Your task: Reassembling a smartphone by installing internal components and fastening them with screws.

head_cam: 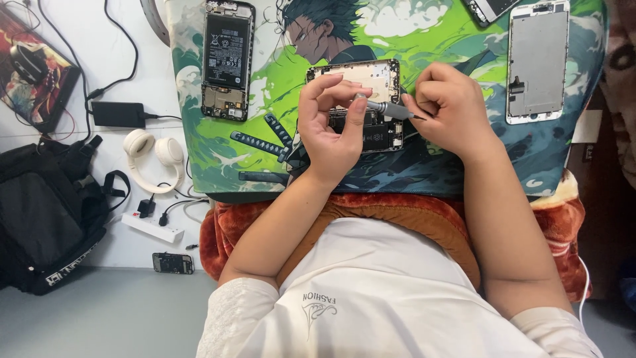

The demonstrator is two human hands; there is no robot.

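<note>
An opened phone with its inner parts showing lies on a green illustrated mat. My left hand hovers over the phone's lower half, fingers curled, thumb and forefinger pinching the handle end of a slim grey screwdriver. My right hand sits just right of the phone, fingers closed around the screwdriver's tip end. The tool lies nearly level between both hands, above the phone's battery area.
Another opened phone with a black battery lies on the mat's left side, a detached screen frame on its right. Off the mat to the left are white headphones, a black power adapter, a white power strip, a black bag and a small phone.
</note>
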